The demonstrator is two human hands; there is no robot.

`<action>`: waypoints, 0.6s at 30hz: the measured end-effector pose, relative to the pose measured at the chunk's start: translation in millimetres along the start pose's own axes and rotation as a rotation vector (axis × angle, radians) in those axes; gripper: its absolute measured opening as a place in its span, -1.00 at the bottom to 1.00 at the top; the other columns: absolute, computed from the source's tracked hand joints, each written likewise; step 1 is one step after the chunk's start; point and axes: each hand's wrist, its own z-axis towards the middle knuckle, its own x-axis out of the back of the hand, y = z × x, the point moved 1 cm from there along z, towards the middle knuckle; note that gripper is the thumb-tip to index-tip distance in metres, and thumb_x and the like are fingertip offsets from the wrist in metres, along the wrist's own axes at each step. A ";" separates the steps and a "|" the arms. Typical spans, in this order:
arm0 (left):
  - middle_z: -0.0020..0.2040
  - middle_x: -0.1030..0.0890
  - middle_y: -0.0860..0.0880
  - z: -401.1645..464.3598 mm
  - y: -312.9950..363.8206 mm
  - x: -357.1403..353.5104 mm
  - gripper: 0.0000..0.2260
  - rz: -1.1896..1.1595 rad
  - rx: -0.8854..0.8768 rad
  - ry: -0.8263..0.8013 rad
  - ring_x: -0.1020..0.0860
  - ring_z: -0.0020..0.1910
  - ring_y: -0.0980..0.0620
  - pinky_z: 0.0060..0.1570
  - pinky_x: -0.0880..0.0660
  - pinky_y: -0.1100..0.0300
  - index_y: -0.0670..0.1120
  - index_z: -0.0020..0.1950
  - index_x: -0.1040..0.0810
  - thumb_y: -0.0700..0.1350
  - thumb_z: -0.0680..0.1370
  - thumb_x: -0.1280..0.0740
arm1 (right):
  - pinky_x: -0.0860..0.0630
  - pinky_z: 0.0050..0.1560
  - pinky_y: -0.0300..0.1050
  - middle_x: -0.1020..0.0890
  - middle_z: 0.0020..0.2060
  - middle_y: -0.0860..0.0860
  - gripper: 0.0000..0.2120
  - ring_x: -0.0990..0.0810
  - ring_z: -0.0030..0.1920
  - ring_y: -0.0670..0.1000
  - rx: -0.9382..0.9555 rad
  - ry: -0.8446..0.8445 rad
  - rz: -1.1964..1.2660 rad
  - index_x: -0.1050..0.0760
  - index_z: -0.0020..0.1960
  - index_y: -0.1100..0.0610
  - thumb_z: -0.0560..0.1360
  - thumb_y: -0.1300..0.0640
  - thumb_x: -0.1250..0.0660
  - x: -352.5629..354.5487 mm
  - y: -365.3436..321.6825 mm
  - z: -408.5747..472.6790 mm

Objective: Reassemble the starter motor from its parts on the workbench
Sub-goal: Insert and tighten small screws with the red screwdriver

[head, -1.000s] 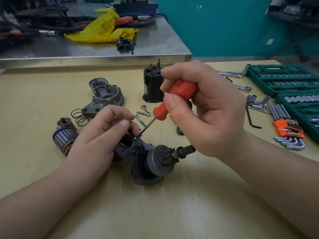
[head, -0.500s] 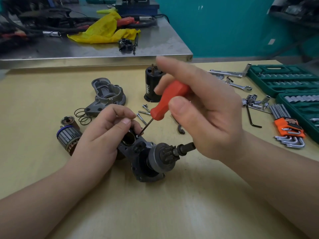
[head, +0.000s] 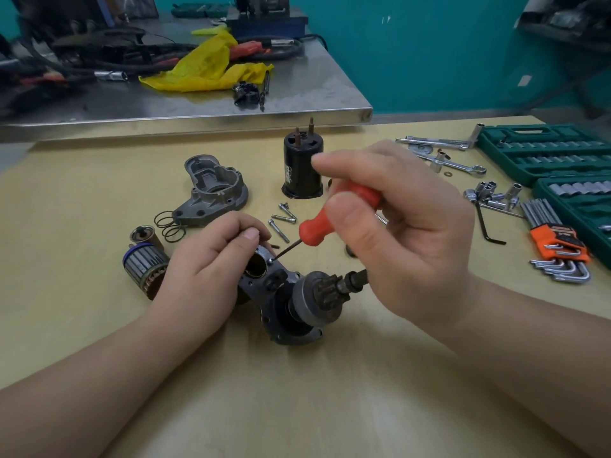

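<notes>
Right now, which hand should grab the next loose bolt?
Probably left. The right hand grips the screwdriver, its tip at the housing. The left hand only steadies it, near the bolts.

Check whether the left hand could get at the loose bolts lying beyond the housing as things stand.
Probably yes. The loose bolts lie in the open just past the left hand, nothing on them. But that hand holds the housing, and the screwdriver shaft crosses nearby.

The dark housing (head: pixel 264 285) lay on the counter (head: pixel 99 193), pinion (head: pixel 325 287) pointing right. The grey end cover (head: pixel 215 190) sat behind, open side up; the armature (head: pixel 145 266) lay left, black solenoid (head: pixel 302 166) upright, bolts (head: pixel 281 223) between.
</notes>
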 end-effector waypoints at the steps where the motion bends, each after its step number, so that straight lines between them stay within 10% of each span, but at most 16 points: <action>1: -0.06 -0.73 0.09 -0.1 0.1 1.0 -0.79 0.017 -0.007 0.000 -0.69 -0.04 0.09 -0.14 -0.56 0.24 0.16 0.03 -0.67 -0.01 0.66 -0.23 | -0.54 -0.23 0.07 -0.63 -0.13 0.11 -0.74 -0.63 -0.14 0.09 -0.005 -0.009 0.004 -0.53 0.30 0.23 0.65 0.19 -0.26 0.4 0.7 -0.8; 4: -0.03 -0.73 0.05 -2.4 -0.6 2.0 -0.81 0.001 -0.014 0.005 -0.68 -0.02 0.00 -0.06 -0.63 -0.06 0.15 0.09 -0.65 0.02 0.66 -0.23 | -0.56 -0.08 -0.14 -0.63 -0.01 0.22 -0.66 -0.67 -0.06 -0.07 -0.051 -0.037 0.070 -0.45 0.40 0.28 0.66 0.25 -0.15 -0.4 2.2 -3.6; 7: -0.02 -0.73 -0.03 -5.5 -1.8 0.7 -0.79 -0.101 -0.001 0.023 -0.68 -0.02 -0.19 0.01 -0.61 -0.38 0.14 0.13 -0.64 0.11 0.60 -0.26 | -0.58 -0.29 0.07 -0.62 -0.08 0.24 -0.71 -0.73 -0.13 0.02 -0.101 -0.020 0.172 -0.43 0.42 0.19 0.70 0.21 -0.26 -5.6 1.2 -3.0; 14: -0.03 -0.75 -0.05 -3.9 -6.3 0.5 -0.78 -0.163 0.036 0.119 -0.72 -0.06 -0.17 -0.07 -0.67 -0.26 0.14 0.16 -0.62 0.13 0.59 -0.27 | -0.47 -0.12 -0.31 -0.65 -0.02 0.24 -0.67 -0.68 -0.14 -0.12 -0.140 -0.031 0.193 -0.42 0.47 0.21 0.72 0.25 -0.17 -3.4 -0.1 3.6; 18: -0.02 -0.76 -0.06 -5.8 -6.5 -0.8 -0.75 -0.150 0.033 0.122 -0.70 -0.06 -0.21 -0.10 -0.64 -0.25 0.14 0.19 -0.61 0.14 0.59 -0.25 | -0.58 -0.17 -0.13 -0.64 -0.01 0.22 -0.65 -0.71 -0.08 -0.07 -0.163 -0.013 0.170 -0.42 0.47 0.25 0.71 0.29 -0.17 -3.4 1.0 3.6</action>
